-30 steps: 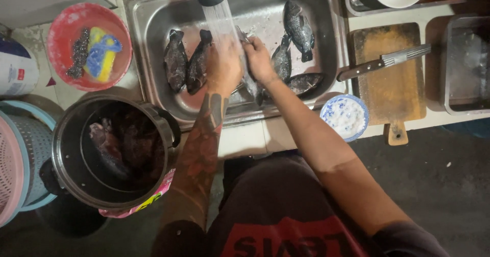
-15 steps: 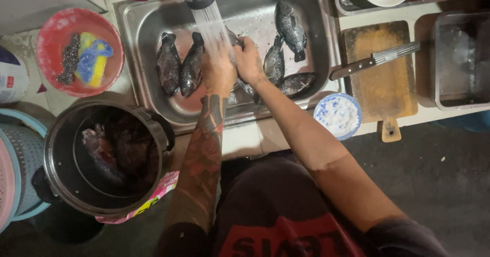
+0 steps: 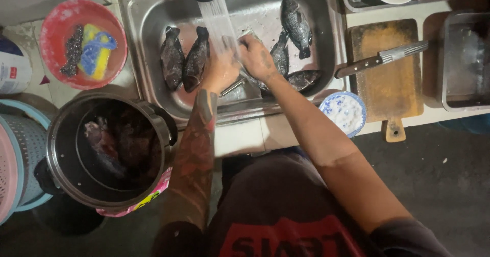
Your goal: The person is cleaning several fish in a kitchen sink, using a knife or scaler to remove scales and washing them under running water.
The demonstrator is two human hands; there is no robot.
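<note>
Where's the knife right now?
The knife lies on the wooden cutting board right of the sink in the head view, handle toward the sink, above the small blue-and-white bowl.

Fish in hand [image 3: 244, 38]: I see it gripped between both hands under the running tap, mostly hidden, blurred.
Colour: dark grey, wet.
Place: over the steel sink [image 3: 148, 53], between two fish pairs.
</note>
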